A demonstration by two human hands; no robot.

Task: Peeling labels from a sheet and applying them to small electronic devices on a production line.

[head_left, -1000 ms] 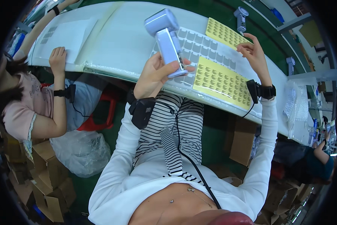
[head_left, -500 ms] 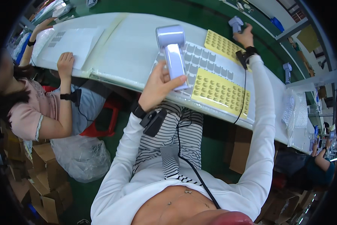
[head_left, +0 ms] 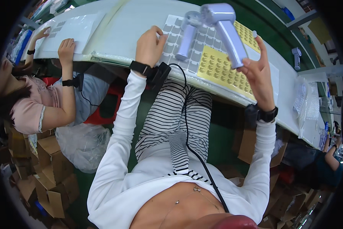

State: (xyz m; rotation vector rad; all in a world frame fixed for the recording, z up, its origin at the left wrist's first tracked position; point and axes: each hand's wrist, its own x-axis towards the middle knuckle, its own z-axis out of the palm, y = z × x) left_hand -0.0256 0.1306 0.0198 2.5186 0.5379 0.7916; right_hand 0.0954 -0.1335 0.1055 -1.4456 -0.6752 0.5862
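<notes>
The left hand [head_left: 150, 47] looks empty, its fingers loosely curled; just right of them, one lilac device [head_left: 186, 42] lies over a grey-label sheet [head_left: 173, 29]. The right hand [head_left: 257, 74] grips another lilac device [head_left: 229, 36] by its handle end; beneath those fingers, a yellow label sheet [head_left: 221, 74] seems largely full. Whether either device is finished, I cannot tell.

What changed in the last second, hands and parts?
Left hand let go of its lavender device; one device now lies, apparently, on the gray-label sheet, clear of both hands. Right hand reached to the far side, then came back holding a lavender device; the far one has left its spot. Unchanged: yellow sheets, co-worker's nearer hand.
</notes>
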